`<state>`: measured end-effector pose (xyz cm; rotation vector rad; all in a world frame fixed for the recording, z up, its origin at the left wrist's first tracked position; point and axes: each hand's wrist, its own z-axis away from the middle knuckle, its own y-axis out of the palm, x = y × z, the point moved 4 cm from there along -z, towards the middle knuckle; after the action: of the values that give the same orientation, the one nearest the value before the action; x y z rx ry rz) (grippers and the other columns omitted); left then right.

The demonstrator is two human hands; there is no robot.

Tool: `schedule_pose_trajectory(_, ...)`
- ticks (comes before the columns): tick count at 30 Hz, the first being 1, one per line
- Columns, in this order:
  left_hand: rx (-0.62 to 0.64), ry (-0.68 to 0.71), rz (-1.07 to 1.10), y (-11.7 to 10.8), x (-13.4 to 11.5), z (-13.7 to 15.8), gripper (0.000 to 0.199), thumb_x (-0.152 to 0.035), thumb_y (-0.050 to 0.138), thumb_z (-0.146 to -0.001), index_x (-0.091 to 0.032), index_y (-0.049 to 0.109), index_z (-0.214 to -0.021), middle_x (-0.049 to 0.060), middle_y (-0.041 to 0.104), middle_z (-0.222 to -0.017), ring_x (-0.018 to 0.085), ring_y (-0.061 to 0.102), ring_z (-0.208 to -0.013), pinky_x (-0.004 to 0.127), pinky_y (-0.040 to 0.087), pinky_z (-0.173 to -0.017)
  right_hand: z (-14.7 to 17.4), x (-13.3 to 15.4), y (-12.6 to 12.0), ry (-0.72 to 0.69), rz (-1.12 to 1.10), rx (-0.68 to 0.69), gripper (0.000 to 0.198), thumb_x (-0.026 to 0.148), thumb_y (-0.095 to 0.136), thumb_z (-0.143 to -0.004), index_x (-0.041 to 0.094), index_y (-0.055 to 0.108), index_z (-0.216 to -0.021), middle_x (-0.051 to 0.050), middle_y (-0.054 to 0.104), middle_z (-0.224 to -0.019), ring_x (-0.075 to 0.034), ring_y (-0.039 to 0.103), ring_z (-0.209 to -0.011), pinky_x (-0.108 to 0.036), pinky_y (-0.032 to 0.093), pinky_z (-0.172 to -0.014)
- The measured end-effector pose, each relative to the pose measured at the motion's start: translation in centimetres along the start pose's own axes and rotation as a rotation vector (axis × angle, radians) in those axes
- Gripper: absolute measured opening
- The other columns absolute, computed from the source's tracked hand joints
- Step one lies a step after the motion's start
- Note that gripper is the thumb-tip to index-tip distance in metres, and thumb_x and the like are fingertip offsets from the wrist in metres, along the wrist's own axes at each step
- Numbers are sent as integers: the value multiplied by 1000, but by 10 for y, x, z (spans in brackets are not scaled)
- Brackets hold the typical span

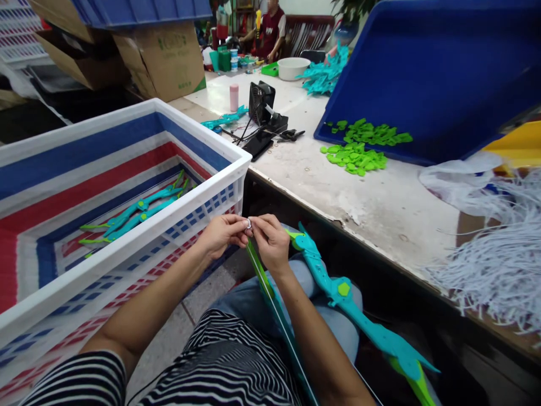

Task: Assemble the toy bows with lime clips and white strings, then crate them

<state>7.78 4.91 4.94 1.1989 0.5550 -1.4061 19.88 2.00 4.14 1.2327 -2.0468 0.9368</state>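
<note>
So, far left we've got the white crate (pixel 84 274), striped lining inside, with at least two teal-and-green bows (pixel 127 225) lying together at the bottom. A thin white line seems to run along them, so we'd count those as done, though we can't make out the ends. Not many, honestly, with a lot of bare lining around them.

Next along, our left hand (pixel 222 234) is just past the crate's edge, thumb and fingertips pinching a small loop of white string (pixel 248 224). Our right hand (pixel 273 242) meets it from the other side, also pinching at the loop, other fingers curled in. The lap bow (pixel 260 272) sits below with its green tip right under our hands and the string running down its length. We'd call that one partway: string on, loop being worked, and we can't tell if it's tight.

Right of that, the outer bow (pixel 346 293) slants over our knee; no telling from here if it's strung.

Up on the table (pixel 321 186), green pieces (pixel 355 159) spill from the tilted blue tray (pixel 422 84), and at far right there's a big heap of loose strings (pixel 486 265). Judging by that heap, we reckon plenty's left.
</note>
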Motion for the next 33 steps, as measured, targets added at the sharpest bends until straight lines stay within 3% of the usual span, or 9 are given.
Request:
schedule_pose_trajectory(4, -59, -6, -9, 4, -1, -2, 19, -22, 74, -70, -11, 58, -68, -1, 61, -55, 8, 57, -42, 17, 46, -41, -1, 2, -2, -19, 35, 18, 25, 23, 48, -90, 23, 67, -106, -5, 63, -90, -15, 61, -80, -29, 51, -71)
schedule_pose_trajectory(9, -73, -48, -24, 5, -2, -4, 13, -15, 64, -74, -11, 57, -64, 1, 62, -53, 12, 61, -47, 20, 49, -46, -10, 8, -11, -78, 83, 80, 17, 25, 52, -90, 23, 69, -88, -4, 63, -84, -15, 60, -76, -28, 50, -68)
schedule_pose_trajectory(14, 30, -64, -68, 3, -4, -2, 2, -8, 65, -69, -9, 64, -70, 4, 66, -59, 13, 65, -55, 23, 53, -56, -15, 9, -15, -112, 143, 216, 16, 23, 52, -89, 20, 65, -81, -3, 63, -78, -14, 60, -73, -26, 48, -66)
schedule_pose_trajectory(18, 53, -27, -210, 0, -4, 1, 3, -8, 65, -68, -10, 64, -69, 2, 62, -53, 11, 59, -47, 21, 48, -48, -12, 10, -13, -108, 185, 234, 16, 21, 50, -88, 20, 62, -77, -3, 62, -75, -14, 58, -70, -26, 45, -64)
schedule_pose_trajectory(22, 35, 79, -381, -6, -4, 2, 8, -17, 67, -70, -13, 64, -64, -3, 56, -46, 7, 47, -39, 18, 36, -41, -4, 4, -11, -36, 87, 213, 15, 23, 50, -88, 20, 60, -77, -2, 60, -73, -13, 56, -67, -25, 44, -62)
schedule_pose_trajectory(25, 62, 172, -509, -11, -7, 4, 11, -19, 67, -70, -14, 68, -61, -1, 62, -54, 8, 52, -50, 18, 38, -50, 6, 1, -7, -2, 7, 208, 14, 23, 51, -89, 20, 59, -78, -1, 61, -73, -13, 57, -67, -25, 45, -63)
schedule_pose_trajectory(27, 101, 177, -605, -14, -8, 8, 12, -21, 64, -71, -14, 72, -65, 0, 68, -62, 10, 56, -59, 20, 42, -58, 14, 4, -5, -55, 22, 197, 13, 21, 50, -89, 20, 59, -80, -2, 61, -75, -14, 57, -70, -26, 46, -65)
schedule_pose_trajectory(30, 177, 159, -773, -17, -7, 13, 18, -20, 57, -76, -15, 74, -75, 0, 72, -72, 13, 60, -67, 22, 44, -66, 24, 8, 2, -181, 143, 186, 14, 17, 47, -90, 19, 57, -80, -4, 60, -76, -15, 56, -72, -28, 46, -67)
schedule_pose_trajectory(33, 209, 198, -899, -14, -5, 16, 22, -18, 53, -77, -16, 74, -79, 1, 73, -76, 14, 61, -71, 23, 44, -67, 26, 5, 7, -200, 266, 120, 16, 16, 45, -88, 19, 55, -77, -3, 57, -71, -16, 54, -69, -28, 45, -65)
